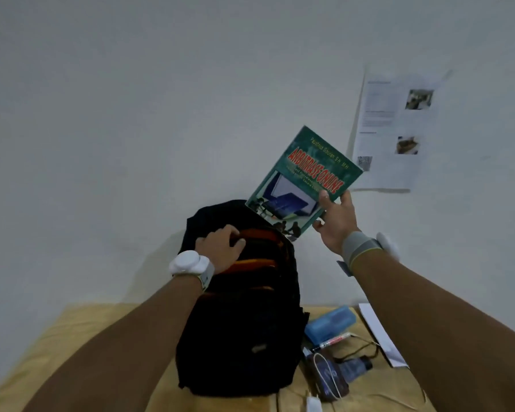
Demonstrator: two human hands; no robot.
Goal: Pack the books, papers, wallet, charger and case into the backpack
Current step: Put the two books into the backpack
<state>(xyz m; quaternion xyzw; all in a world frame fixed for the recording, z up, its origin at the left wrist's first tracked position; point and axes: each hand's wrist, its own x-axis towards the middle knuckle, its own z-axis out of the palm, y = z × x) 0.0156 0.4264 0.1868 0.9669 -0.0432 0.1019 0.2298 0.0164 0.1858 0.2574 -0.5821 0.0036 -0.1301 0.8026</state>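
While the left hand (220,248) is gripping the backpack (238,307) top, seemingly spreading it, the right hand (335,221) is pinching a green book (301,179). Its lower corner is tilting toward the opening, likely for sliding in

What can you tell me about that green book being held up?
The green book is a thin paperback with a glossy-looking cover, red title lettering and a picture of a laptop with small figures. It is closed and tilted, held in the air by the right hand at its lower edge. Its lower corner points at the top of the black backpack, which the left hand grips.
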